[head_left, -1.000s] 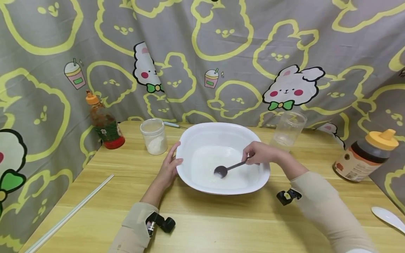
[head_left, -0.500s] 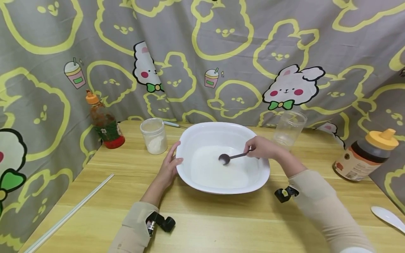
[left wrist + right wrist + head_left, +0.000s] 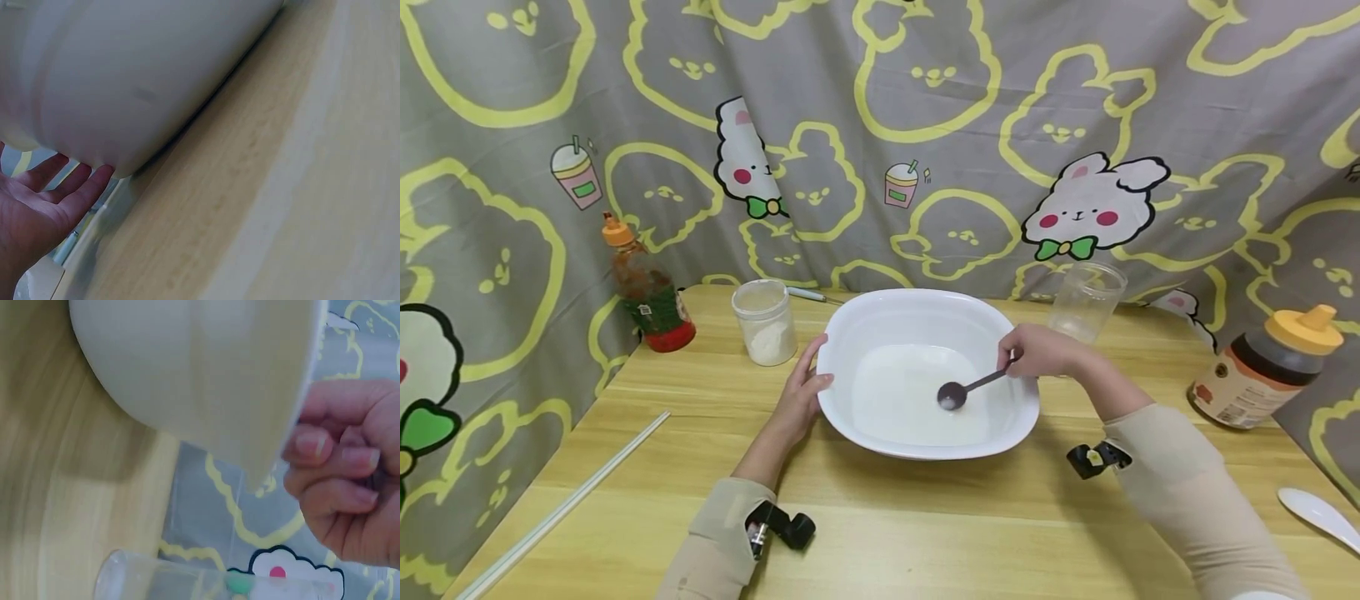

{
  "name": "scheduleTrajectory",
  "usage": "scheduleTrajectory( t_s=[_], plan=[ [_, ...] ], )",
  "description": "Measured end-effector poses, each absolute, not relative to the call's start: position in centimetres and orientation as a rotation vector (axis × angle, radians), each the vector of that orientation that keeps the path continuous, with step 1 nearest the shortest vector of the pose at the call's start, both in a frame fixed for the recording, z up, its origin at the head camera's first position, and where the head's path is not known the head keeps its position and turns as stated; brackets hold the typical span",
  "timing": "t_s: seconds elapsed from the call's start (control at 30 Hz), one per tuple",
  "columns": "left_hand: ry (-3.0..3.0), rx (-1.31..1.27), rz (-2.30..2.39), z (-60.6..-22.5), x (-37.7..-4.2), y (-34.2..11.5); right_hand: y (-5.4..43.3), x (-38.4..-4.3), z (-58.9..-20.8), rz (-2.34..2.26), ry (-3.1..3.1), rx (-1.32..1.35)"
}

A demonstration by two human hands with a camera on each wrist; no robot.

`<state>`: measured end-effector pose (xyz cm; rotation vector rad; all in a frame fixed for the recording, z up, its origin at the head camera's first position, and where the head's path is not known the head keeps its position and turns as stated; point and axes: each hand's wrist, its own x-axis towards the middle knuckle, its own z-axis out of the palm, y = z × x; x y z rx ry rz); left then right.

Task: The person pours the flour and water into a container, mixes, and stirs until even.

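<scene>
A white, rounded-rectangular bowl (image 3: 841, 417) stands on the table with a white, milky layer across its bottom. My left hand (image 3: 797, 396) holds its left rim; the left wrist view shows the fingertips (image 3: 103, 175) against the outer wall. Over the right rim, my right hand (image 3: 1041, 352) pinches the handle of a small dark brown spoon (image 3: 952, 396). The spoon's round head is low in the bowl, at the white contents, with a little white in it. In the right wrist view the bowl wall hides the spoon, while the curled right fingers (image 3: 334, 490) show beside the rim.
Behind the bowl's left side stands a jar of white powder (image 3: 766, 325), near a red sauce bottle (image 3: 651, 292). A clear cup (image 3: 1086, 304) and a dark sauce bottle (image 3: 1258, 371) are at right. Chopsticks (image 3: 568, 504) lie left, a white spoon (image 3: 1321, 515) right.
My right hand has shifted rightward with the dark spoon, whose head went a little up and then down again inside the bowl. The left hand and the bowl stay in place.
</scene>
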<state>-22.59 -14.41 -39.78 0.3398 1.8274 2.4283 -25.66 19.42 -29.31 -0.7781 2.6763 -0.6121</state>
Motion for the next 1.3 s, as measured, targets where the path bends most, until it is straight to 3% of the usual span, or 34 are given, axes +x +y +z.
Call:
scheduleTrajectory(
  t_s=[0.17, 0.4, 0.6, 0.83, 1.3],
  plan=[
    [1.833, 0.333, 2.433, -39.7, -22.6, -14.4, 18.9, -26.3, -30.1, -0.648, 2.750, -0.707],
    [1.814, 0.326, 2.436, -39.9, -22.6, -14.3, 16.9, -25.9, -31.5, -0.882, 2.499, -0.833],
    [1.819, 0.319, 2.438, -39.9, -22.6, -14.3, 17.9, -25.1, -30.4, -0.736, 2.463, -0.924],
    [1.822, 0.323, 2.450, -39.8, -22.5, -14.3, 19.7, -25.5, -28.6, -0.557, 2.681, -0.782],
    [1.819, 0.332, 2.449, -39.8, -22.6, -14.3, 16.2, -26.2, -32.4, -0.899, 2.424, -0.924]
  ],
)
